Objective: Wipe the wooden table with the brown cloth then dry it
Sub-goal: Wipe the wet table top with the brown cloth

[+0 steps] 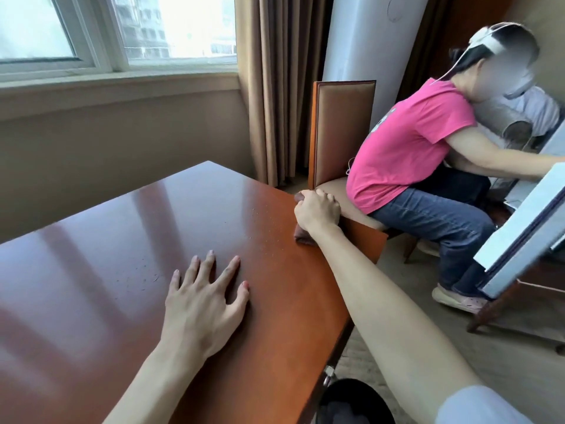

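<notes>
At far right table edge, right hand point(318, 213) clutches brown cloth point(302, 237); left hand point(203, 296) flat, fingers spread on wooden table point(122, 240). Risk: cloth slips off the edge.

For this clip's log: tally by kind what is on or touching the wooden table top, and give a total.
Hands: 2, the left hand flat on the table, the right hand gripping the cloth at the far right edge
Brown cloths: 1, the brown cloth
Total: 3
</notes>
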